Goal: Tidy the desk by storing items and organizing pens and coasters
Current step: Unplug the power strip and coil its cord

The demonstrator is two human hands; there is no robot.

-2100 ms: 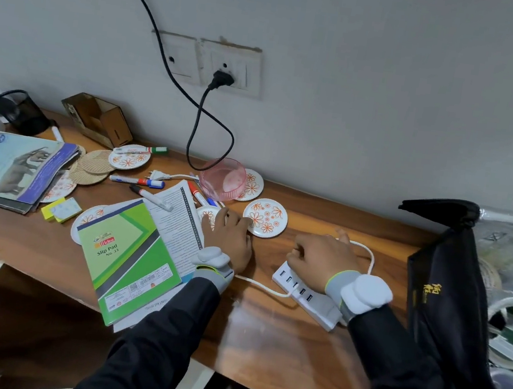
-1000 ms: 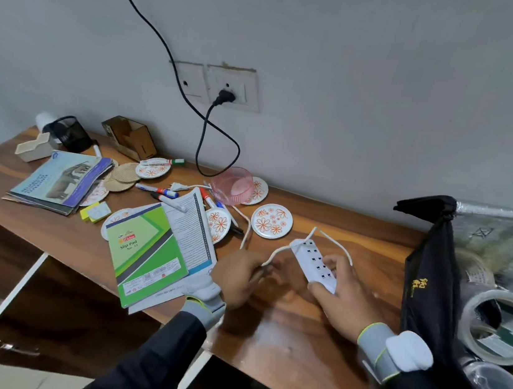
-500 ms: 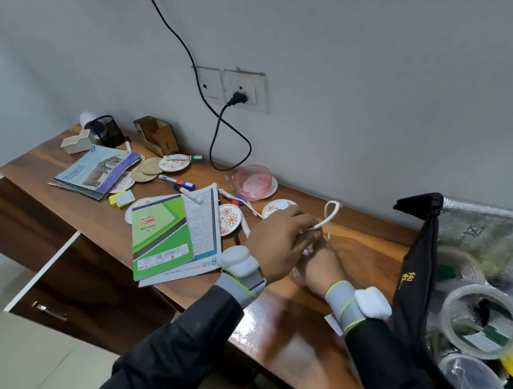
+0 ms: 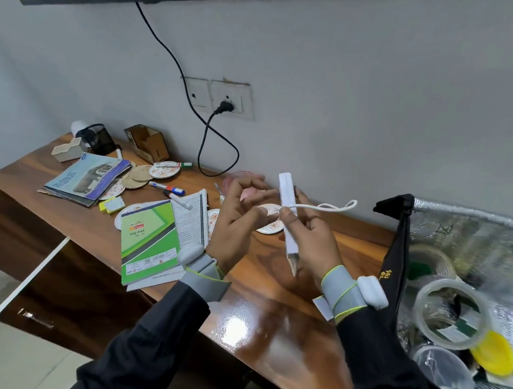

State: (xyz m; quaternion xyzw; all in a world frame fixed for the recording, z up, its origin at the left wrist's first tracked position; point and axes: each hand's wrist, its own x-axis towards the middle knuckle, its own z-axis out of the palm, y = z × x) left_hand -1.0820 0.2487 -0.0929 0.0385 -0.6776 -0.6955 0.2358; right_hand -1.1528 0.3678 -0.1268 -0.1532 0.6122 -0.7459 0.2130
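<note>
Right hand (image 4: 313,246) grips white rectangular plastic power strip (image 4: 287,221) near-upright above brown wooden desk (image 4: 255,295), thumb pinning its white cable (image 4: 328,207); left hand (image 4: 238,224), also above desk, fingers loose, holding nothing.

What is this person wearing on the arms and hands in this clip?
The left hand and right hand are bare. Each wrist carries a grey band edged in neon yellow-green, with a rounded white pod on it. Both sleeves are black.
</note>
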